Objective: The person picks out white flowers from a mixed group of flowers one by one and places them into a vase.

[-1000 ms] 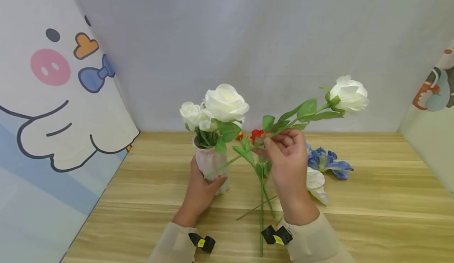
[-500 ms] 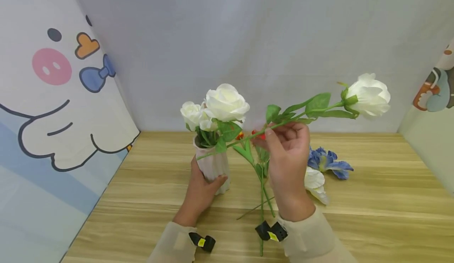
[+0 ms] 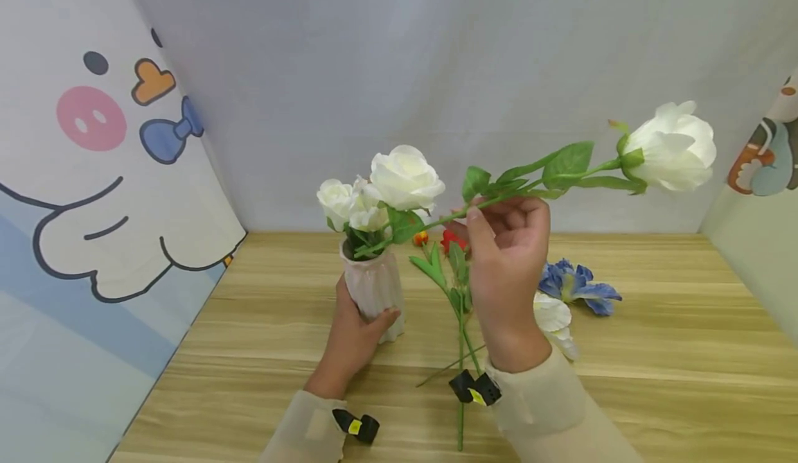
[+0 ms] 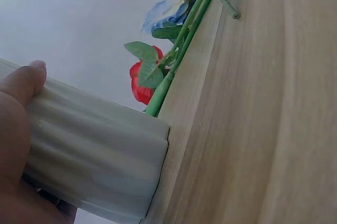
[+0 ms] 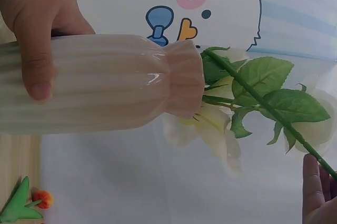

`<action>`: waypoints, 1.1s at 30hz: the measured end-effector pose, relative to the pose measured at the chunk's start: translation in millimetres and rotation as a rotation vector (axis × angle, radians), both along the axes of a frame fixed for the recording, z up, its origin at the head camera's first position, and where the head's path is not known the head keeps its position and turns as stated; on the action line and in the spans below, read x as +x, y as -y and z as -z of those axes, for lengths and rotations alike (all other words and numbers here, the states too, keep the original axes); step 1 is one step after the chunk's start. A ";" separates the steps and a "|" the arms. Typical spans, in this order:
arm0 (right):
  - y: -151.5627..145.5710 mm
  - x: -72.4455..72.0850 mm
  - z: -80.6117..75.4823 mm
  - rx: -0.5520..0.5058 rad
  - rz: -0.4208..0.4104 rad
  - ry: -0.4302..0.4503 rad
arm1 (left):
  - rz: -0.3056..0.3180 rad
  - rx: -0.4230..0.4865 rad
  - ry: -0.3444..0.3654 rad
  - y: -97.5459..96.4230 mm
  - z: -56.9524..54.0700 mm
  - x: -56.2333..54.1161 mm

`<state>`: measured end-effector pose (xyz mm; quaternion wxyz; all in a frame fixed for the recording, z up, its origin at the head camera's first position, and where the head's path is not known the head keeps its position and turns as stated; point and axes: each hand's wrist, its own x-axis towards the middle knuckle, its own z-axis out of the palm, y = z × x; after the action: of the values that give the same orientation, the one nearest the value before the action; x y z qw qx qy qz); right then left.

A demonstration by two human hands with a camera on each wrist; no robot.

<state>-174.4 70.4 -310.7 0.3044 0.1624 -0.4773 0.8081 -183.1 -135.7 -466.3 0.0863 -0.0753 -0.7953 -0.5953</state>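
A ribbed white vase (image 3: 374, 286) stands on the table, gripped around its side by my left hand (image 3: 350, 338). Several white roses (image 3: 405, 177) with green leaves fill its mouth. Between thumb and fingers, my right hand (image 3: 511, 262) pinches the stem of another white rose (image 3: 670, 147). That rose lies almost level in the air, bloom to the right. Its stem end (image 3: 361, 251) overlaps the vase mouth in the head view. In the right wrist view the stem (image 5: 263, 103) slants past the leaves by the flared rim (image 5: 184, 79).
Behind my right hand lie a red flower (image 3: 453, 241), an orange bud (image 3: 420, 238) and crossed green stems (image 3: 461, 352). A blue flower (image 3: 582, 286) and white petals (image 3: 553, 314) rest to its right. A pale curtain (image 3: 499, 68) hangs behind the wooden table (image 3: 673, 380).
My right hand has risen slightly, swinging the rose's bloom rightward and its stem end up from the vase's side to its mouth. The left hand keeps its grip on the vase.
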 end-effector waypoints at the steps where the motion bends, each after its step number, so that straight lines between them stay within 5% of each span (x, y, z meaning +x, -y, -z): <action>1: 0.1 -0.8 -0.5 0.008 0.005 -0.010 | 0.001 0.001 -0.003 -0.5 0.0 0.0; 15: 9.1 -12.2 -3.2 0.121 0.039 -0.115 | 0.007 0.019 -0.017 -1.7 1.6 -1.0; 33: 28.7 -5.9 0.2 0.339 0.102 -0.233 | 0.010 0.012 -0.018 -0.9 0.8 -1.0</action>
<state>-180.3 41.7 -310.9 0.3665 0.2793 -0.5755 0.6756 -184.1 -134.7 -467.1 0.0909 -0.0838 -0.7905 -0.5998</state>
